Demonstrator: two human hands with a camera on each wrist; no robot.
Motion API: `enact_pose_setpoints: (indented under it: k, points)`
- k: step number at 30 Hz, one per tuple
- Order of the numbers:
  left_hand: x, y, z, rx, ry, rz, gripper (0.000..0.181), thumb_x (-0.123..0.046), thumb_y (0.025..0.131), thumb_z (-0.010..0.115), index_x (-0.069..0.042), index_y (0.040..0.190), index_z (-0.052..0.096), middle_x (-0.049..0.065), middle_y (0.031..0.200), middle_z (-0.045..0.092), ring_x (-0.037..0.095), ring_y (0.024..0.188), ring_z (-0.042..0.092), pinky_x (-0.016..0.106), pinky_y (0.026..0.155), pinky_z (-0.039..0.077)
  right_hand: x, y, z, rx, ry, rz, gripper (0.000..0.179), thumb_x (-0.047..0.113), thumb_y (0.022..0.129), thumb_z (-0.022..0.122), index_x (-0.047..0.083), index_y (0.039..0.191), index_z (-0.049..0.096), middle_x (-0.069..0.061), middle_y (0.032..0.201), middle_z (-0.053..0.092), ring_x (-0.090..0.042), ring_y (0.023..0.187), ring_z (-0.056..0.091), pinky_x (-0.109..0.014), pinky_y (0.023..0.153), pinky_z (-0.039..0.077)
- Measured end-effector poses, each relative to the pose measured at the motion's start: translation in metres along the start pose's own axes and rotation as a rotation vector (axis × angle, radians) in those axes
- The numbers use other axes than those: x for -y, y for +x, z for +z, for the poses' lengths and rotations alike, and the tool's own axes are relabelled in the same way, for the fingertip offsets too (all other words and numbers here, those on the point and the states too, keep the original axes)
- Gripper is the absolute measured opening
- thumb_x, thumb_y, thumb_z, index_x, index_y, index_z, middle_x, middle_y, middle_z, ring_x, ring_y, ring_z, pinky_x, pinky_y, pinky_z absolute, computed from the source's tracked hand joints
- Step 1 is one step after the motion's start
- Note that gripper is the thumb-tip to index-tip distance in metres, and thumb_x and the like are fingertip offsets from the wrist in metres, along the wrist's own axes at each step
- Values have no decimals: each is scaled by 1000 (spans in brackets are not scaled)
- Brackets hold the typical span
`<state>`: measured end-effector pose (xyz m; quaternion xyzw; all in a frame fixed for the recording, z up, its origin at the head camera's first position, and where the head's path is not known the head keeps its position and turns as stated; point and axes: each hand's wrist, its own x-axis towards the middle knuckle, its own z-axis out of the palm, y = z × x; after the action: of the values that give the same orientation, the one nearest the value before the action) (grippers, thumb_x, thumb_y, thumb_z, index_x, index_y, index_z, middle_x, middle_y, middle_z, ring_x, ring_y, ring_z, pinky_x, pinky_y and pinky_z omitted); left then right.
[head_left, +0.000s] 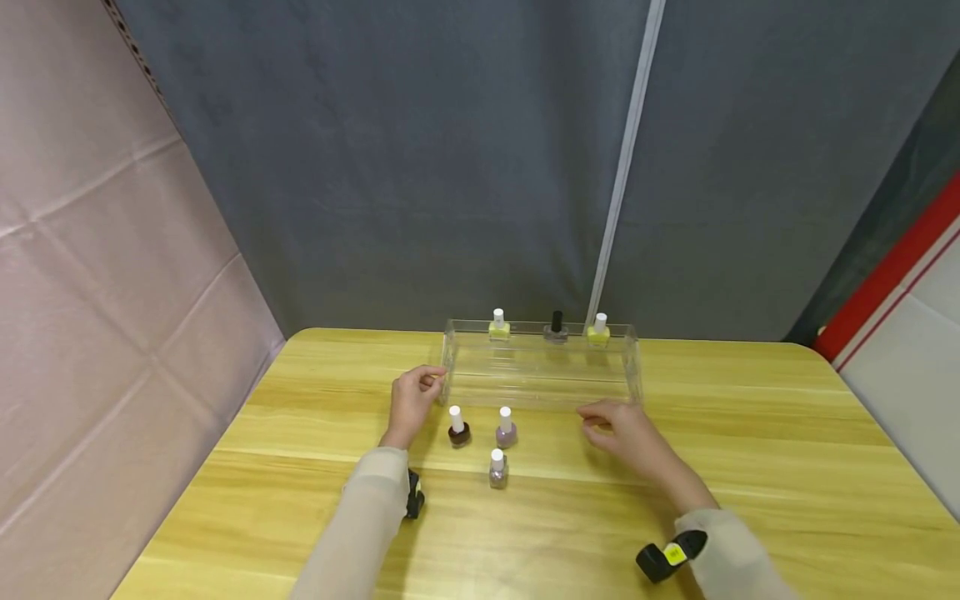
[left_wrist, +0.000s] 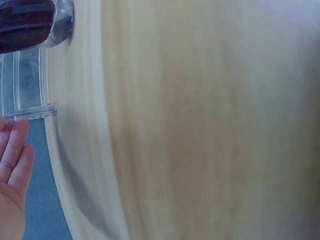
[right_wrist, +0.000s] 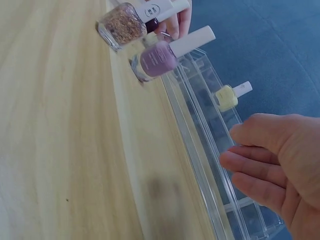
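Note:
A clear acrylic rack (head_left: 543,392) stands toward the back of the table. My left hand (head_left: 412,402) is at its left end, fingertips against or just beside the end wall; the left wrist view shows fairly straight fingers (left_wrist: 17,165) there. Near the rack's front right corner, my right hand (head_left: 622,429) hovers with loosely bent fingers and nothing between them. On the rack's back step are a yellow nail polish (head_left: 498,329), a black-capped one (head_left: 556,332) and another yellow one (head_left: 598,334). In front stand dark red (head_left: 459,434), lilac (head_left: 506,433) and glitter (head_left: 498,475) nail polishes.
The wooden table (head_left: 300,483) reaches a grey curtain (head_left: 450,167) right behind the rack. A pale pink cloth (head_left: 112,292) hangs at the left. White panels with a red band (head_left: 892,275) stand at the right.

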<state>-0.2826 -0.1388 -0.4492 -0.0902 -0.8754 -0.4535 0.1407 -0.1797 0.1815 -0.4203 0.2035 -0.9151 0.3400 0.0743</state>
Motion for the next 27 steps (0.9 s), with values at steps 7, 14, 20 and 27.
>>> enact_pose_setpoints:
  k: [7, 14, 20, 27]
  points:
    - [2, 0, 0, 5, -5, 3, 13, -3, 85, 65, -3, 96, 71, 6, 76, 66, 16, 65, 61, 24, 51, 49, 5, -1, 7, 15, 0, -2, 26, -1, 82, 66, -8, 107, 65, -18, 102, 66, -25, 86, 65, -34, 73, 54]
    - [3, 1, 0, 11, 2, 14, 13, -4, 87, 64, -3, 97, 71, 6, 77, 66, 16, 68, 61, 25, 54, 51, 10, -4, 9, 55, 0, 4, 27, 3, 85, 64, -6, 110, 64, -16, 104, 66, -25, 88, 65, -36, 76, 53]
    - [2, 1, 0, 7, 7, 20, 12, -4, 86, 65, -3, 95, 72, 6, 77, 66, 16, 66, 62, 24, 53, 50, 12, -4, 12, 71, 11, -4, 26, 2, 85, 64, -7, 109, 64, -17, 104, 66, -25, 89, 65, -35, 76, 53]
    - [2, 1, 0, 8, 3, 24, 12, -1, 85, 65, -3, 95, 72, 7, 76, 67, 16, 64, 62, 24, 52, 49, 15, -2, 19, 83, 33, 12, 26, 2, 85, 64, -7, 109, 65, -17, 102, 66, -24, 87, 65, -34, 74, 53]
